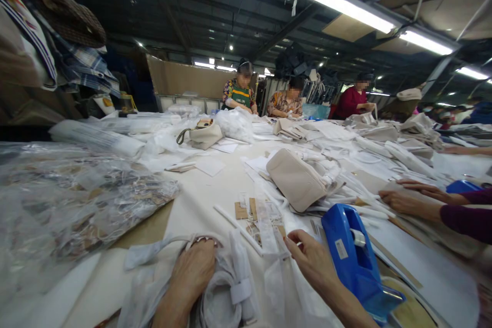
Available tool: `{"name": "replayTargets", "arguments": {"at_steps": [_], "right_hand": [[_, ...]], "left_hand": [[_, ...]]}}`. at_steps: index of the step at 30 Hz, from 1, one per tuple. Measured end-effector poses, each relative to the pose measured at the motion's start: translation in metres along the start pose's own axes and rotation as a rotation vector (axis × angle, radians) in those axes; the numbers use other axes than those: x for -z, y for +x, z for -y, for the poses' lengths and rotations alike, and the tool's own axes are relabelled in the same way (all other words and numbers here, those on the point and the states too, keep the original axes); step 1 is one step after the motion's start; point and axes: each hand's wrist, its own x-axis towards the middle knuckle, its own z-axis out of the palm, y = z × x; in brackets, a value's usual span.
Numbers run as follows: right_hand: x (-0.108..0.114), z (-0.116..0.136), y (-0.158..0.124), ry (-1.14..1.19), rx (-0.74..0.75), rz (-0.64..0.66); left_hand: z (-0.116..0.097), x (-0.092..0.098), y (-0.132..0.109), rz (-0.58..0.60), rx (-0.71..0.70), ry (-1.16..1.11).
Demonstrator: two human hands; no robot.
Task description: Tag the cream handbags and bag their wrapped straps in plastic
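Observation:
At the bottom centre, my left hand (195, 270) is closed on a pale strap (179, 239), part of a bundle wrapped in white material. A coiled, wrapped strap (222, 294) lies just right of that hand. My right hand (310, 256) has its thumb and index finger close together at the edge of a clear plastic piece (266, 225); whether they hold it is too small to tell. Brown tags (241, 210) with strings lie under and beside the plastic. A blue tape dispenser (351, 261) stands right of my right hand. Beyond the tags rests a beige bag (295, 179).
Plastic bags of tags (88, 195) cover the left side. A cream pouch (205, 135) sits farther back among white wrapping. Another person's hands (417, 200) reach in from the right. Three people work across the table (234, 166).

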Motion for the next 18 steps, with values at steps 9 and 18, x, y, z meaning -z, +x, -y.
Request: {"name": "replayTargets", "arguments": {"at_steps": [9, 18], "right_hand": [[-0.048, 0.011, 0.064, 0.2, -0.193, 0.092], [-0.027, 0.035, 0.027, 0.754, -0.096, 0.403]], "left_hand": [[0.002, 0.002, 0.003, 0.056, -0.017, -0.027], [0.01, -0.002, 0.012, 0.076, -0.087, -0.039]]}}
